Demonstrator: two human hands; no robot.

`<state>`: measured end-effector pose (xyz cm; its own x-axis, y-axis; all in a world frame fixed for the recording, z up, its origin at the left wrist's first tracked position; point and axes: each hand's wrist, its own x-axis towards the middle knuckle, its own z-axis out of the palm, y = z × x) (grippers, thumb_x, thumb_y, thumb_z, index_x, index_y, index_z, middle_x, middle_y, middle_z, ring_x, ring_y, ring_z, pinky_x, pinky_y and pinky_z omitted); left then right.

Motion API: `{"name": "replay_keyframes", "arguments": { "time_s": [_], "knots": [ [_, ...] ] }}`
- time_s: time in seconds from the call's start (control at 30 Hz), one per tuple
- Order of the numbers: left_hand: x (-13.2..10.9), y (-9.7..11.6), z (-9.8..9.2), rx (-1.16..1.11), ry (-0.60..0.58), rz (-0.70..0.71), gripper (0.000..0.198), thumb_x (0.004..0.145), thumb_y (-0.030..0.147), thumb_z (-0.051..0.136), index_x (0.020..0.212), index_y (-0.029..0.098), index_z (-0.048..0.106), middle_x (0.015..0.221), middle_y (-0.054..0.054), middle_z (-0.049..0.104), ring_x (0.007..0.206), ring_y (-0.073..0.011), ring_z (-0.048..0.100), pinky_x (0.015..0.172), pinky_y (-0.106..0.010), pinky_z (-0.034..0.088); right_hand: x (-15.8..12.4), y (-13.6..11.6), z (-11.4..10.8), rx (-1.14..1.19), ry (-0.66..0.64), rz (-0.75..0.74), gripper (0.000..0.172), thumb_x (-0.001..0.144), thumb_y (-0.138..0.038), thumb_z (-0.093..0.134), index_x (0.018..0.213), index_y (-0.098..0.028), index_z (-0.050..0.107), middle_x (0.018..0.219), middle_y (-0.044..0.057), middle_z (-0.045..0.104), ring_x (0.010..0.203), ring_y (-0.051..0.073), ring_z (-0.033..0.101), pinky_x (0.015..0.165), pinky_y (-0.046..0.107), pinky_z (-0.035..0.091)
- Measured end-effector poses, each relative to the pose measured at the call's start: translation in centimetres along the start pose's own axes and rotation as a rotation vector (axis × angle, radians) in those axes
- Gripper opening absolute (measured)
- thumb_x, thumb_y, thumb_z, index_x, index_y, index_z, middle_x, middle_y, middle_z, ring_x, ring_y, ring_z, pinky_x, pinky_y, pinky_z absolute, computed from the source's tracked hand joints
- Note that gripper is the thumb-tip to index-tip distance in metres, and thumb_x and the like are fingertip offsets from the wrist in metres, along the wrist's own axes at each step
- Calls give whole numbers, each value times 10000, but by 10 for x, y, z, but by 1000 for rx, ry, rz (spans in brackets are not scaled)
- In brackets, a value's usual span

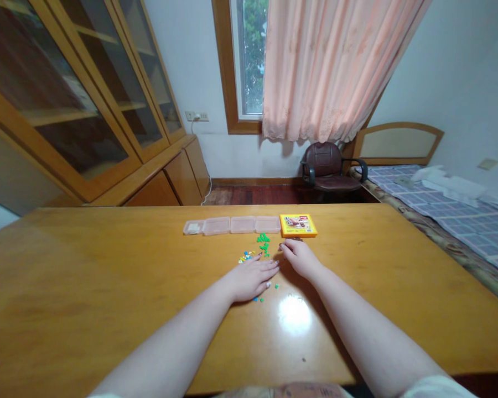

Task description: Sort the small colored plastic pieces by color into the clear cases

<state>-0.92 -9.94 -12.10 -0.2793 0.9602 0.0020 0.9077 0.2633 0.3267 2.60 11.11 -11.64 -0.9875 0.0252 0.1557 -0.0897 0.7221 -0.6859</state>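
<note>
My left hand [253, 277] lies palm down on the table, fingers stretched out to the right over small toy building bricks. Beyond its fingertips is a loose pile of green bricks [264, 239]. Blue, white and yellow bricks [246, 257] are scattered by its knuckles, and a few stray green bricks [276, 286] lie nearer to me. My right hand [297, 256] rests just right of the green pile, thumb and fingers curled together. Whatever is in that pinch is too small to make out. Dark brown pieces [297, 239] show partly behind this hand.
Several clear shallow plastic trays [242, 224] stand in a row along the far side of the wooden table [108, 287]. A yellow box [299, 226] with a printed label ends the row at right. Behind the table are a brown office chair [330, 166], a bed and glass-door cabinets.
</note>
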Motion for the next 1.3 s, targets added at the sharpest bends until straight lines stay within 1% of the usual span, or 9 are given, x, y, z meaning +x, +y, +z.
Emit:
{"name": "replay_keyframes", "arguments": {
  "time_s": [0.2, 0.4, 0.6, 0.7, 0.83, 0.93, 1.13, 1.23, 1.3],
  "knots": [
    [-15, -7, -14, -17, 6, 14, 450, 872, 283, 509, 1320, 252, 532, 1388, -54, 524, 1254, -225, 511, 1138, -429, 263, -1, -4, -8, 27, -80, -63, 239, 915, -288, 448, 821, -161, 627, 801, 58, 663, 730, 171, 573, 674, 267, 396],
    [-9, 4, -11, -45, -30, 56, 551, 843, 264, 536, 1386, 233, 453, 1455, -69, 433, 1335, -233, 419, 1160, -461, 212, 0, 0, -11, 14, -99, -62, 251, 914, -292, 455, 834, -156, 650, 827, 69, 681, 761, 178, 585, 703, 277, 406],
    [-14, -10, -16, -99, -1, 44, 389, 859, 254, 531, 1241, 254, 604, 1305, -38, 596, 1223, -216, 545, 1136, -420, 284, -5, -4, -13, 8, -325, -142, 233, 873, -303, 509, 763, -162, 658, 714, 22, 656, 659, 137, 549, 634, 243, 385],
    [-20, -25, -21, -107, 16, 0, 292, 865, 251, 533, 1116, 266, 681, 1211, -19, 661, 1158, -203, 598, 1086, -385, 364, -9, -7, -13, -21, -426, -95, 175, 800, -328, 615, 742, -169, 657, 665, -4, 632, 601, 116, 522, 572, 225, 355],
    [-22, -33, -23, -83, 61, -47, 240, 888, 273, 509, 967, 246, 734, 1119, -30, 707, 1072, -195, 647, 1000, -344, 447, -12, -10, -8, -93, -561, -44, 312, 651, -473, 767, 716, -191, 649, 626, -34, 609, 557, 107, 499, 508, 216, 300],
    [-20, -32, -23, -68, 139, -42, 268, 916, 268, 467, 937, 249, 733, 1090, -25, 721, 1059, -180, 650, 1068, -383, 381, -10, -13, -1, -196, -517, -45, 318, 662, -493, 765, 702, -199, 651, 633, -21, 621, 571, 121, 513, 517, 226, 296],
    [-16, -36, -16, -14, 238, -192, 281, 905, 256, 483, 1109, 255, 677, 1272, -51, 627, 1220, -210, 541, 1118, -484, 290, -3, -11, 7, -296, -176, -14, 267, 906, -399, 518, 826, -195, 670, 825, 56, 692, 743, 167, 587, 640, 252, 360],
    [-16, -39, -14, -9, 210, -260, 389, 893, 251, 493, 1274, 254, 572, 1384, -63, 530, 1336, -223, 416, 1138, -501, 240, -2, -5, 3, -158, -176, -33, 310, 920, -373, 477, 766, -176, 661, 737, 39, 671, 694, 152, 572, 631, 248, 369],
    [-16, -40, -13, -25, 169, -270, 445, 902, 282, 488, 1346, 251, 501, 1434, -72, 471, 1370, -220, 363, 1150, -501, 204, -4, -3, -1, -1, -274, -41, 346, 908, -395, 488, 714, -163, 656, 671, 26, 653, 638, 137, 561, 604, 239, 380]
  ]
}}
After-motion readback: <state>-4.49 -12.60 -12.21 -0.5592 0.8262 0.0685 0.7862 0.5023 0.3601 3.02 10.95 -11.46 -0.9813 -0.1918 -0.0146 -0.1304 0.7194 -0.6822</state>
